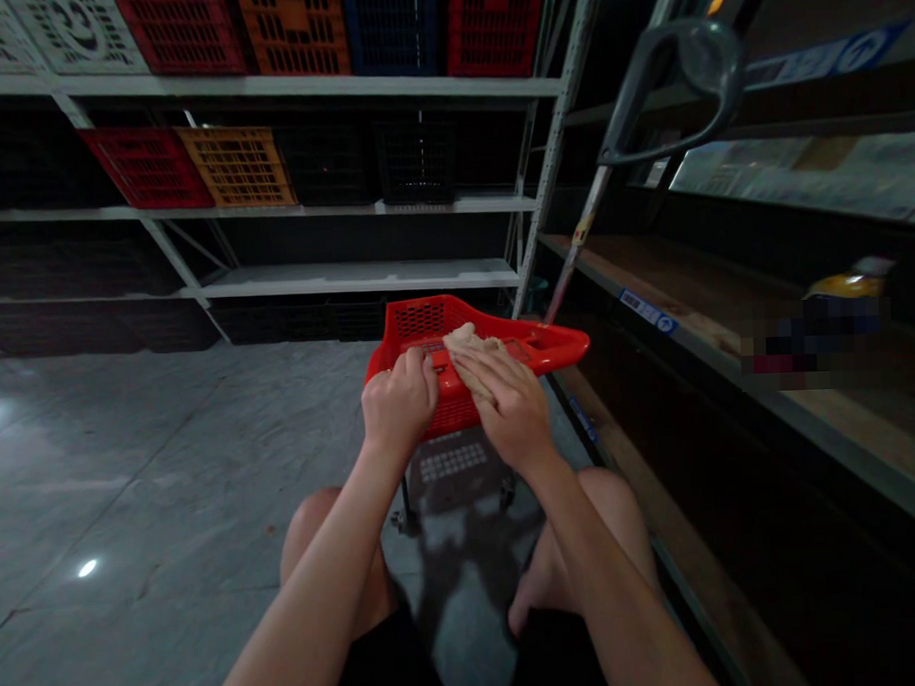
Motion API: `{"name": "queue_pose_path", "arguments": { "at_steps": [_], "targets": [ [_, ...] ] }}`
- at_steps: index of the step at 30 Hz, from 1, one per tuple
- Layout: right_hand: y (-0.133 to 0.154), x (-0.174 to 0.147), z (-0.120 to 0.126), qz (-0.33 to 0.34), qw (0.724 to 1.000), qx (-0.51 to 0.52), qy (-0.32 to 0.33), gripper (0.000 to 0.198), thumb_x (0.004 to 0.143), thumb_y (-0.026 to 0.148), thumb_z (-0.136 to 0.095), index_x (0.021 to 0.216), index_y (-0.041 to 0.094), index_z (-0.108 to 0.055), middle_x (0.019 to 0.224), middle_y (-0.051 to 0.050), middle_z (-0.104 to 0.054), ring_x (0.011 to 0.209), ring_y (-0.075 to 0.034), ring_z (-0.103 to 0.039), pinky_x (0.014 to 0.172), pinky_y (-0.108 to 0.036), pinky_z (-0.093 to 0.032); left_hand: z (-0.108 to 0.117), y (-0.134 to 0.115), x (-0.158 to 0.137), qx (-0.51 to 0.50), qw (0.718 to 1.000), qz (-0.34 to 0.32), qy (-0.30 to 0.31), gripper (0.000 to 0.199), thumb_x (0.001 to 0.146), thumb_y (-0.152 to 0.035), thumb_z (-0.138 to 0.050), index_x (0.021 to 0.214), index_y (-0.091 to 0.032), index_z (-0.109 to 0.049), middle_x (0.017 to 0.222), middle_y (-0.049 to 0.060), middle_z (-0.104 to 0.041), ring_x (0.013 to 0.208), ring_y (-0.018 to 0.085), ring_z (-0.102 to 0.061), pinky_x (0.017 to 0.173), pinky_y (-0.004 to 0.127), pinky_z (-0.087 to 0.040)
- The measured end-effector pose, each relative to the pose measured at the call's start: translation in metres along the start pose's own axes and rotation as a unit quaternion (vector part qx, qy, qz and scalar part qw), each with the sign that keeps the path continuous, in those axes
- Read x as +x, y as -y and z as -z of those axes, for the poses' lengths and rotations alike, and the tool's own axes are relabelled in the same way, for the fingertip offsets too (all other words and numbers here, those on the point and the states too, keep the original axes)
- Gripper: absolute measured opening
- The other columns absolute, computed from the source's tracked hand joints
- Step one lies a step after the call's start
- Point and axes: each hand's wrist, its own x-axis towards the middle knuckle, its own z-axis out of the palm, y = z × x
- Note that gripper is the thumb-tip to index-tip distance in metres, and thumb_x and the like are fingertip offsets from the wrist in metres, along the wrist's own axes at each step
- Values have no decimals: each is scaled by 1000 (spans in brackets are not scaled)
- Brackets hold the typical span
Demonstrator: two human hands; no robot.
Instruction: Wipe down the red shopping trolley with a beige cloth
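Note:
A red plastic shopping cart (pixel 416 319) stands in front of my knees, its perforated basket side facing up toward me and small dark wheels (pixel 506 493) near the floor. My left hand (pixel 399 400) is closed round the near rim of the cart. My right hand (pixel 509 406) presses a crumpled beige cloth (pixel 464 338) against the red rim; part of the cloth is hidden under the fingers. Just beyond, a grey loop handle (pixel 622 127) on a metal pole leans up to the right; its lower end disappears behind the cart.
White metal racks (pixel 365 278) at the back hold red, orange, blue and black crates. A long wooden shelf (pixel 672 275) with blue labels runs close along the right, carrying a partly blurred bottle (pixel 850 284). Grey concrete floor (pixel 155 494) stretches to the left.

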Motion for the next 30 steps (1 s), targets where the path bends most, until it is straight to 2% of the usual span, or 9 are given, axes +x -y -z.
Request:
{"name": "queue_pose_path", "arguments": {
  "at_steps": [4, 7, 11, 15, 19, 22, 24, 27, 30],
  "targets": [
    [-70, 2, 27, -46, 999, -9, 4, 41, 98, 20, -48, 131, 27, -72, 139, -3, -72, 134, -23, -62, 122, -49, -42, 1, -2, -6, -22, 993, -118, -18, 38, 107, -27, -35, 90, -19, -69, 75, 7, -71, 65, 21, -65, 64, 34, -38],
    [-131, 7, 42, -90, 996, -4, -9, 37, 97, 22, -46, 109, 28, -80, 124, -2, -78, 124, -25, -66, 119, -51, -42, -1, -15, -9, -26, 983, -177, -37, 30, 105, -24, -41, 92, -20, -68, 75, 6, -69, 69, 21, -64, 68, 36, -40],
    [-196, 20, 50, -154, 984, 79, -48, 34, 93, 27, -45, 90, 26, -79, 113, -4, -80, 116, -25, -68, 115, -49, -45, -7, -46, -10, -16, 983, -178, -42, 21, 103, -21, -47, 91, -20, -65, 75, 5, -65, 67, 21, -61, 65, 37, -37],
    [-234, 38, 47, -228, 964, 124, -62, 28, 84, 28, -49, 78, 24, -76, 105, -5, -81, 111, -25, -69, 114, -47, -47, -10, -75, -7, -14, 987, -160, -20, 22, 104, -18, -45, 89, -19, -61, 77, 5, -63, 69, 21, -61, 63, 37, -38],
    [-218, 38, 34, -170, 976, 122, -61, 33, 91, 29, -47, 76, 27, -76, 107, -1, -81, 117, -23, -70, 126, -50, -34, -6, -95, -4, -21, 992, -121, 32, 26, 102, -10, -40, 89, -19, -60, 79, 5, -64, 72, 21, -63, 64, 36, -40],
    [-164, 16, 26, -128, 979, 135, -88, 35, 98, 35, -46, 103, 29, -80, 124, -1, -78, 130, -24, -65, 127, -54, -32, 1, -104, -2, -37, 993, -89, 72, 25, 100, -8, -40, 92, -18, -62, 83, 8, -66, 78, 22, -66, 68, 35, -44],
    [-122, -3, 26, -96, 984, 136, -66, 36, 101, 37, -47, 119, 30, -78, 136, -2, -74, 141, -25, -57, 128, -54, -32, 8, -103, 0, -59, 990, -90, 94, 23, 99, -8, -42, 96, -16, -63, 86, 10, -68, 82, 23, -68, 70, 35, -47],
    [-83, -20, 32, -41, 992, 123, 3, 40, 103, 36, -47, 136, 31, -70, 146, -2, -67, 150, -24, -48, 130, -55, -29, 18, -87, 7, -127, 972, -139, 143, 22, 98, -11, -46, 106, -16, -65, 96, 11, -73, 87, 24, -71, 72, 34, -50],
    [-99, -14, 38, -40, 994, 102, 6, 39, 104, 36, -48, 135, 32, -70, 147, -2, -66, 148, -24, -50, 129, -54, -33, 15, -57, 20, -208, 953, -144, 166, 24, 103, -23, -45, 113, -20, -66, 102, 7, -77, 88, 22, -72, 74, 31, -52]
  ]
}}
